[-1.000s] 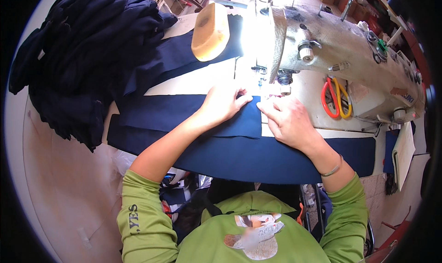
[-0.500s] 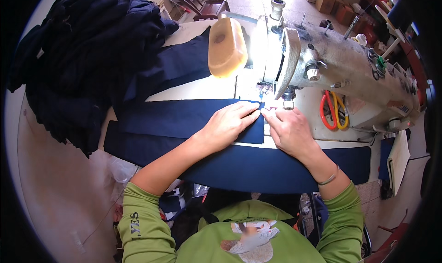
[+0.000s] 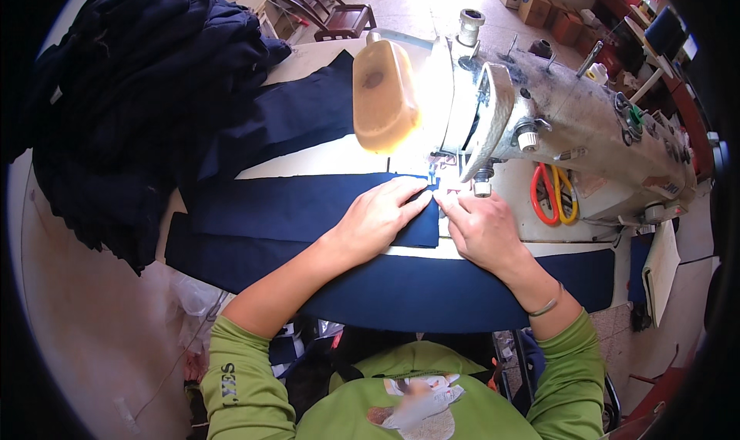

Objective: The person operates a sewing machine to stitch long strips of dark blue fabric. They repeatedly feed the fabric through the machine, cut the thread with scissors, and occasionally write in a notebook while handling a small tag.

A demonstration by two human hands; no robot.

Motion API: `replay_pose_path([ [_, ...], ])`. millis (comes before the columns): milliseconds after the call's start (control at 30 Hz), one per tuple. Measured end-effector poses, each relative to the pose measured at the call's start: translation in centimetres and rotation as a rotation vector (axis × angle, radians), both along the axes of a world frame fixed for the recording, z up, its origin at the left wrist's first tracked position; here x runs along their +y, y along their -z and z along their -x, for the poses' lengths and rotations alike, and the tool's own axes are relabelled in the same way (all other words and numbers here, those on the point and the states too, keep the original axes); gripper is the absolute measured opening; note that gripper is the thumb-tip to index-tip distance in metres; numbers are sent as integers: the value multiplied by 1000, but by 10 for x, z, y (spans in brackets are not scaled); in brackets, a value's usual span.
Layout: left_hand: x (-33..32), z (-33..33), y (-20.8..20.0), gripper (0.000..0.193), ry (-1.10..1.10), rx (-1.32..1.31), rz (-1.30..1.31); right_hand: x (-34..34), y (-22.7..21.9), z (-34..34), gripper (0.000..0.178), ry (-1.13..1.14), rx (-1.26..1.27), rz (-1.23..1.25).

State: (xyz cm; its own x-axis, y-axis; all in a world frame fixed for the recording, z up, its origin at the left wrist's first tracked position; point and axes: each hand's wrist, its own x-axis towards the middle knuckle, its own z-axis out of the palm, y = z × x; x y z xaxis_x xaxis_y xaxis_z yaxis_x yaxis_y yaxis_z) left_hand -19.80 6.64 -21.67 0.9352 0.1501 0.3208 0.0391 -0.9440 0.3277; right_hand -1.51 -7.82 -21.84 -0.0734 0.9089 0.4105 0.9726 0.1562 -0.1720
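Two lengths of navy cloth are in front of me. The shorter, folded-looking navy cloth strip (image 3: 308,201) ends under the needle area of a sewing machine (image 3: 570,105). My left hand (image 3: 381,215) rests on it, thumb and fingertips drawn together at its right end, close to the presser foot (image 3: 434,176). Facing it, my right hand (image 3: 482,228) has its fingers bent and thumb and forefinger closed at the same corner; the fingertips of both hands nearly meet. Nearer to me lies a longer curved navy cloth piece (image 3: 432,290), passing beneath both forearms.
A heap of dark garments (image 3: 146,85) covers the left of the table. An amber plastic lamp-like cover (image 3: 384,93) stands left of the machine head. Scissors with red and yellow handles (image 3: 555,193) lie under the machine arm. Behind are a wooden chair (image 3: 327,12) and cardboard boxes (image 3: 534,8).
The whole view has shifted slightly with my head. Both hands keep the same hold at the cloth's corner by the needle; little else differs.
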Motion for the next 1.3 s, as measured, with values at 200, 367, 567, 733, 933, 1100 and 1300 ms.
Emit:
replay_pose_path([
  [200, 0, 0, 1, 51, -2, -12, 4, 0, -1, 1, 30, -7, 7, 14],
  [367, 0, 1, 0, 48, 7, -24, -4, 0, -2, 0, 28, -11, 12, 0],
  [567, 1, -2, 0, 41, 2, -75, 15, 0, 0, -1, 29, -8, 39, -8],
  [733, 8, -4, -1, 17, 89, -210, 53, 0, 3, -3, 31, -27, 76, -34],
  [933, 4, -4, 0, 24, 118, -186, 67, -2, 2, -4, 30, -30, 77, -18],
  [1100, 5, -3, -2, 24, 187, -194, 22, -3, 3, -6, 35, -51, 105, -36],
  [1300, 5, -6, 3, 19, 197, -247, 44, -4, 2, -5, 31, -43, 86, -2],
])
